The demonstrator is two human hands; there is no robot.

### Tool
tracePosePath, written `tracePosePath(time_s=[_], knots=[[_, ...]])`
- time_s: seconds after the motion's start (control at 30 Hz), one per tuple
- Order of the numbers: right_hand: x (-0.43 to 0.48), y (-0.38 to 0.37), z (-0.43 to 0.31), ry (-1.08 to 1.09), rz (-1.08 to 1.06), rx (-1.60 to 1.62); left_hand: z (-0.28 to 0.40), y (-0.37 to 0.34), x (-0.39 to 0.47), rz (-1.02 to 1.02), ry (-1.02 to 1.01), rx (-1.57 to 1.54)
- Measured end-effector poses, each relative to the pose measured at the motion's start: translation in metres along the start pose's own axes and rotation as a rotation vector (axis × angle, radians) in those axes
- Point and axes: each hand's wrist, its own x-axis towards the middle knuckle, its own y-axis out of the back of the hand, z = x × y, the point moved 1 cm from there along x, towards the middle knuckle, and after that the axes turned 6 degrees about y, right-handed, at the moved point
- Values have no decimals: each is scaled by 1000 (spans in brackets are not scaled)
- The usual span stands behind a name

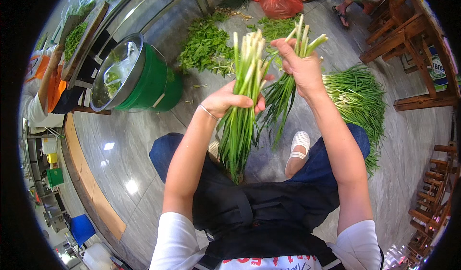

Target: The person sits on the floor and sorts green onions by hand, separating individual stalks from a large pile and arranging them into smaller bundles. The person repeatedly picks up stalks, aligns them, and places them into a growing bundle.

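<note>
My left hand (234, 100) grips a thick bunch of green onions (242, 126), white ends up and green leaves hanging toward my feet. To its right, my right hand (300, 64) is closed around a smaller bunch of green onions (279, 102), whose pale stalks stick out above the fist and whose leaves droop below. On the floor beyond my right knee lies a large heap of green onions (360, 93). A pile of leafy greens (205, 46) is spread on the tiles ahead of my left hand.
A green bucket (169, 90) with a metal basin (138, 72) on top stands left. Red plastic bags (279, 3) sit at the back. Wooden stools (403, 36) line the right. At far left, a person's arm (50, 68) holds a cleaver (68, 27) by a cutting board (86, 39).
</note>
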Motion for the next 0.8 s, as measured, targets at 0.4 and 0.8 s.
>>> tracePosePath(time_s=[0.4, 0.8], knots=[[4, 19, -13, 117, 120, 69, 1, 14, -5, 85, -139, -378], [-7, 10, 9, 82, -110, -232, -3, 22, -3, 481, -114, -184]])
